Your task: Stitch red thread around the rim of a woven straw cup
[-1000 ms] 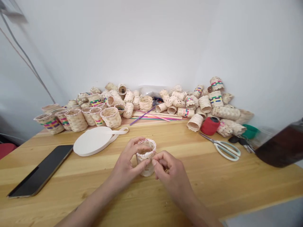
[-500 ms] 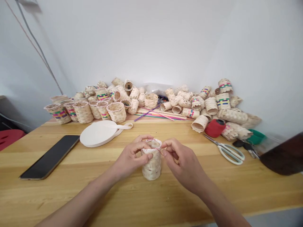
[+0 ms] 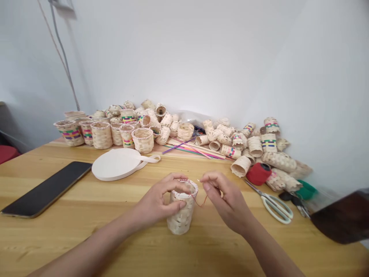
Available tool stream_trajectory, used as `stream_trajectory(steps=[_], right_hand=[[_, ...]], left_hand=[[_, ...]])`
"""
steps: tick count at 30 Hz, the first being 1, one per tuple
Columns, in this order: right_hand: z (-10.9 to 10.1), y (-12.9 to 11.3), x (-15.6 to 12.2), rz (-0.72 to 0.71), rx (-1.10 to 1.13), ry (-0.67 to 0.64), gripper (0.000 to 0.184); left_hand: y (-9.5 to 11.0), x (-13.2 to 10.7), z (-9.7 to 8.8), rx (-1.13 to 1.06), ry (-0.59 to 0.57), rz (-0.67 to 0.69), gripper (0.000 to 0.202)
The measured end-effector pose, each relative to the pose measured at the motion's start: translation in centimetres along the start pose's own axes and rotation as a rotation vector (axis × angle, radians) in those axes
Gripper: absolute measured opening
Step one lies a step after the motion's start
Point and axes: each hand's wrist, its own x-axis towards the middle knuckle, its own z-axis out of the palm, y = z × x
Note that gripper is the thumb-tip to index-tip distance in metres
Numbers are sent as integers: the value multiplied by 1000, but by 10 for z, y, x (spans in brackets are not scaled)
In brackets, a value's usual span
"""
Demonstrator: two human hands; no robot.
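- Left hand: curled firmly round the pale, cylindrical woven wood-strip basket, fingers wrapped on its outside just below the rim;
- Right hand: thumb and forefinger pinched, just beside the rim; whatever they hold too fine to tell;
- Thin red thread: looping from the rim towards the right hand;
- Basket: upright above the honey-coloured wooden tabletop; contact with it unclear;
- Risks: a sharp tug snapping the thread or tearing the rim; a loose left-hand grip letting the basket tip.
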Motion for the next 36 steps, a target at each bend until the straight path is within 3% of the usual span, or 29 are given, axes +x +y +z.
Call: stream_trajectory(steps=[4, 7, 16, 26, 31, 36], right_hand=[[-1, 8, 9, -143, 15, -45, 19], [3, 13, 11, -230, 53, -47, 21], [14, 18, 0, -429, -58, 9, 18], [18, 18, -2, -259, 32, -111, 10], [29, 21, -5, -97, 132, -60, 19], [33, 23, -5, -18, 244, -32, 22]], left_hand=[[-9, -3, 2, -108, 25, -66, 60], [-20, -3, 5, -236, 30, -71, 73], [-25, -1, 16, -367, 68, -97, 77], [-23, -2, 27, -355, 103, -107, 72], [-20, 0, 26, -212, 170, -129, 68], [-16, 1, 26, -234, 206, -152, 68]])
